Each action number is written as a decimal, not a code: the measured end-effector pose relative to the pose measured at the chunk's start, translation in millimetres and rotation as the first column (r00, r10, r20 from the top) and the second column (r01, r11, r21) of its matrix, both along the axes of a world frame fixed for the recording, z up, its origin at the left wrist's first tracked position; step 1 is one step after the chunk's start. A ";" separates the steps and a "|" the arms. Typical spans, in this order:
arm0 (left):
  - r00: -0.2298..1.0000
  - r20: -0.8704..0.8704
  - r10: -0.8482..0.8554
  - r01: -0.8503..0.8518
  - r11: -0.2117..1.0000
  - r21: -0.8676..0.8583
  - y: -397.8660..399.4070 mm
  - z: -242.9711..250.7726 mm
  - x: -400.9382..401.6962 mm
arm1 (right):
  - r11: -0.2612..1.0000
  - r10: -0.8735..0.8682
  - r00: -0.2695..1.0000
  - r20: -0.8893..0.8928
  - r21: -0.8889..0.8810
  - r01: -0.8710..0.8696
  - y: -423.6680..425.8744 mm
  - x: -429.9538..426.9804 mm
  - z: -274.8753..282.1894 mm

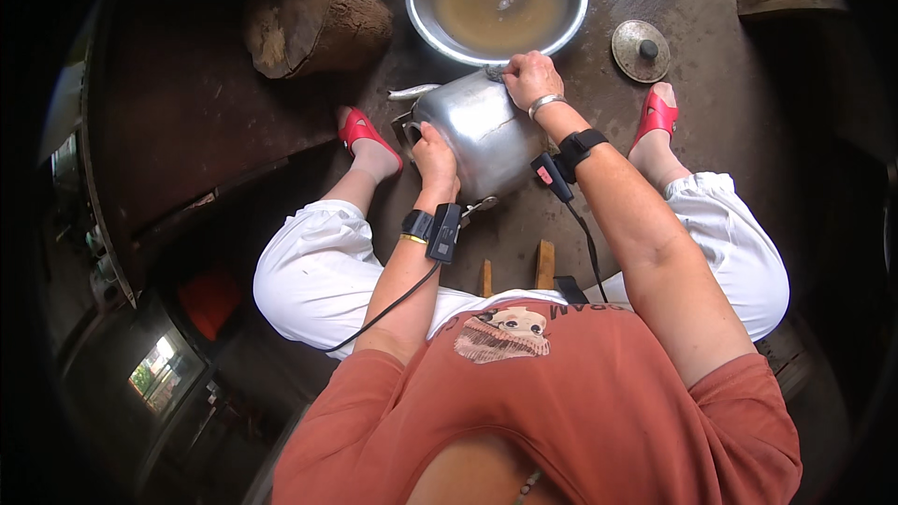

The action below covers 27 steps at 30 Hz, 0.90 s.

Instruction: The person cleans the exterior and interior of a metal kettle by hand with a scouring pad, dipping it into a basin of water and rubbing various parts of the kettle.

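Observation:
An aluminium kettle (477, 133) lies on its side on the floor between my feet, its spout (414, 92) pointing left. At its open mouth, my left hand (435, 158) grips the rim, fingers partly hidden inside. My right hand (532, 81) presses a grey scouring pad (494, 73), apparently steel wool, against the far side of the kettle near its base. Just beyond stands a wide metal basin (414, 10) with cloudy brownish water in it. A round metal lid (635, 49) with a black knob rests on the floor to the right.
A cut log (323, 21) stands at the upper left, beside a dark wooden surface (189, 126). The concrete floor (596, 112) is wet around the basin. Wooden stool legs (545, 263) show below me. Cables run from the devices strapped to both wrists.

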<state>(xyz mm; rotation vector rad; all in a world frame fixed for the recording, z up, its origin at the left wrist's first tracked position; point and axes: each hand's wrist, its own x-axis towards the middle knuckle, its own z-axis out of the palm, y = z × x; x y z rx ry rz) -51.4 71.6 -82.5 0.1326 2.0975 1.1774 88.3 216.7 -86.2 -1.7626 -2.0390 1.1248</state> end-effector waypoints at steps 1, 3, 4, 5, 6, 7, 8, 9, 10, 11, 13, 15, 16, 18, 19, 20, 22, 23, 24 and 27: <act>0.999 0.020 0.045 -0.045 0.999 0.012 -0.7 -0.9 -7.3 | 1.000 0.007 1.000 0.001 0.005 -0.007 -8.9 2.1 -1.3; 0.993 0.072 0.089 -0.088 0.996 -0.008 -0.2 1.8 -12.9 | 0.965 0.004 0.987 -0.162 0.261 0.039 -39.7 16.0 -1.3; 0.984 0.133 0.117 -0.116 0.993 -0.013 1.1 9.9 -13.5 | 0.961 0.029 0.980 -0.198 0.274 0.026 -56.3 27.6 4.6; 0.971 0.193 0.143 -0.143 0.990 -0.018 1.6 14.9 -14.7 | 0.957 0.054 0.971 -0.233 0.290 0.017 -70.5 39.3 11.5; 0.970 0.192 0.149 -0.149 0.989 -0.017 1.9 14.6 -15.6 | 0.957 0.060 0.970 -0.235 0.290 0.011 -80.4 47.3 14.6; 0.981 0.167 0.099 -0.096 0.995 -0.029 2.1 12.1 -14.0 | 0.961 0.044 0.968 -0.248 0.275 0.027 -90.5 56.8 16.1; 0.989 0.142 0.050 -0.045 0.998 -0.042 1.8 9.8 -13.0 | 0.965 0.030 0.965 -0.262 0.259 0.040 -98.6 62.4 16.7; 0.994 0.113 -0.003 0.009 0.999 -0.053 2.0 8.0 -14.0 | 0.965 0.033 0.964 -0.262 0.259 0.037 -101.6 59.9 21.8; 0.987 0.151 0.057 -0.054 0.998 -0.020 -0.5 5.3 -13.4 | 0.960 0.075 0.956 -0.282 0.282 0.008 -104.5 53.2 26.1; 0.987 0.146 0.067 -0.065 0.998 -0.020 -4.9 3.7 -11.9 | 0.952 0.120 0.945 -0.303 0.304 -0.024 -109.1 44.6 31.1; 0.966 0.189 0.176 -0.182 0.983 0.018 -4.0 7.8 -10.8 | 0.924 0.232 0.904 -0.359 0.371 -0.090 -113.9 20.7 48.2; 0.963 0.147 0.226 -0.232 0.972 0.028 -5.2 2.7 -3.2 | 0.909 0.246 0.901 -0.356 0.407 -0.087 -112.5 8.4 58.0; 0.960 0.149 0.236 -0.244 0.969 0.032 2.2 13.1 7.6 | 0.900 0.235 0.912 -0.335 0.430 -0.074 -105.8 6.1 57.9; 0.954 0.160 0.252 -0.264 0.963 0.060 0.9 12.9 15.8 | 0.904 0.240 0.908 -0.343 0.420 -0.080 -99.6 1.2 59.7; 0.946 0.174 0.274 -0.290 0.954 0.078 2.2 21.7 20.5 | 0.906 0.257 0.903 -0.344 0.412 -0.101 -97.5 -0.1 63.8; 0.954 0.137 0.267 -0.279 0.958 0.073 3.1 24.9 21.3 | 0.900 0.281 0.893 -0.351 0.418 -0.119 -96.2 -1.3 65.1; 0.952 0.115 0.285 -0.293 0.955 0.057 -1.1 23.5 25.4 | 0.914 0.280 0.895 -0.348 0.383 -0.137 -96.0 -1.9 66.5; 0.951 0.115 0.286 -0.294 0.954 0.052 3.3 20.9 19.1 | 0.925 0.269 0.901 -0.340 0.352 -0.144 -93.3 -2.5 67.9; 0.950 0.137 0.280 -0.288 0.956 0.046 5.2 17.1 16.6 | 0.942 0.245 0.907 -0.342 0.304 -0.140 -89.1 -2.1 67.0; 0.920 0.224 0.323 -0.339 0.940 0.038 -0.6 27.9 14.0 | 0.951 0.178 0.948 -0.264 0.294 -0.097 -80.5 -6.8 50.1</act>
